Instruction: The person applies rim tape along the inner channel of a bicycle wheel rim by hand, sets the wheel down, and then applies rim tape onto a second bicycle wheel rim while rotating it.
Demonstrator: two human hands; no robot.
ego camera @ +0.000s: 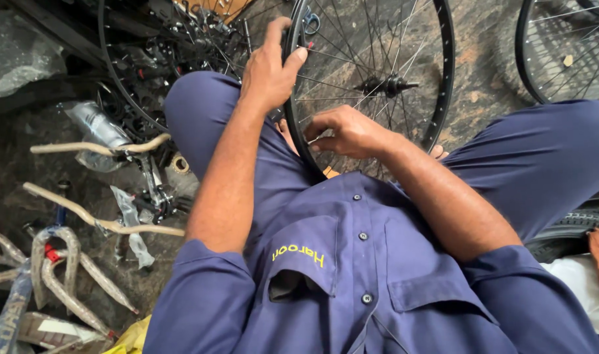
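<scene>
Black bike wheel (371, 85) standing up between the knees, down on the floor (483, 59). Left hand (268, 69) up top, fingers (293, 56) wrapped tight round the rim. Right hand (349, 131) lower down, fingers pinched together on the thin spokes close to the rim. Probably light but stiff, with a hard smooth rim, best held at the rim. Spokes thin, likely easy to bend. Round, dark, with a shiny hub (386, 85) beyond the right fingers. More bike parts (103, 196) off past the left fingers.
</scene>
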